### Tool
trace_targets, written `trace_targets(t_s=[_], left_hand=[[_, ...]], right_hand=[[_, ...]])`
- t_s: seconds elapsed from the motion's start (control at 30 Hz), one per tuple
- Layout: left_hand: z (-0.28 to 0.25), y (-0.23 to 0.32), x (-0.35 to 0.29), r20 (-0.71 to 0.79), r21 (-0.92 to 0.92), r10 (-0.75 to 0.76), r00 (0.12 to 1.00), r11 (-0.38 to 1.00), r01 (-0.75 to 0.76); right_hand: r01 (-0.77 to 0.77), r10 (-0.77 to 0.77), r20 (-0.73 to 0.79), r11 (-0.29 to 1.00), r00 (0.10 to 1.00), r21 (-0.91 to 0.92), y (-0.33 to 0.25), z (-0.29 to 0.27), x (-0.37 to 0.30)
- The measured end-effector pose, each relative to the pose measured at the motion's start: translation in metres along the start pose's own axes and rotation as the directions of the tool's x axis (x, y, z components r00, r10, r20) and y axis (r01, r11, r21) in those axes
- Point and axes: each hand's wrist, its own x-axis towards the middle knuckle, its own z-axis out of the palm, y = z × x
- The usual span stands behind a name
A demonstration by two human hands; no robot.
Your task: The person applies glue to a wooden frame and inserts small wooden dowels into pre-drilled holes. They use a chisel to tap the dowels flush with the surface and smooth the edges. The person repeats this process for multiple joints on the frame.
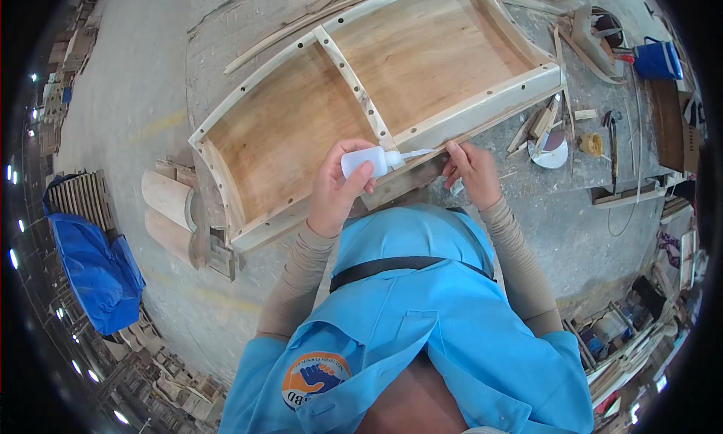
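My left hand is wrapped round a translucent white squeeze bottle lying sideways. Its thin nozzle points right, along the near side of a curved wooden frame. Screw-like dark holes dot the frame's pale rails, and a crossbar divides its brown panel in two. Just beyond the nozzle tip, my right hand touches the frame's near lower edge with thumb and forefinger together, its other fingers curled. Whatever may be between those fingertips is too small to make out.
On the grey worktop to the right lie wood scraps, a white disc, a tape roll and a hammer-like tool. A blue container stands farther back. Curved wooden pieces and a blue sheet are at left.
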Motion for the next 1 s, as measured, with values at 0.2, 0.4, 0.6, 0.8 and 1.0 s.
trace_targets(t_s=[0.2, 0.4, 0.6, 0.8, 1.0], left_hand=[[0.0019, 0.0007, 0.0003, -0.007, -0.069, 0.001, 1.000, 0.998, -0.002], [0.0001, -0.0026, 0.0009, 0.005, -0.062, 0.001, 1.000, 0.998, 0.000], [0.0011, -0.0011, 0.0009, 0.007, -0.062, 0.000, 1.000, 0.998, 0.000], [0.0011, -0.0011, 0.0005, 0.007, -0.043, 0.004, 1.000, 0.999, -0.004], [0.0008, -0.0004, 0.0009, 0.018, -0.034, 0.005, 1.000, 0.999, -0.004]], right_hand=[[-0.007, 0.007, -0.009, 1.000, 1.000, 0.006, -0.0008, 0.0005, -0.0004], [0.000, 0.000, -0.011, 1.000, 1.000, 0.025, -0.0017, 0.0010, -0.0012], [0.026, -0.025, -0.022, 0.999, 0.999, 0.031, -0.0030, 0.0028, -0.0035], [0.018, -0.019, -0.030, 1.000, 0.999, -0.018, -0.0049, 0.0031, -0.0041], [0.017, -0.018, -0.027, 0.999, 0.999, -0.039, -0.0050, 0.0027, -0.0050]])
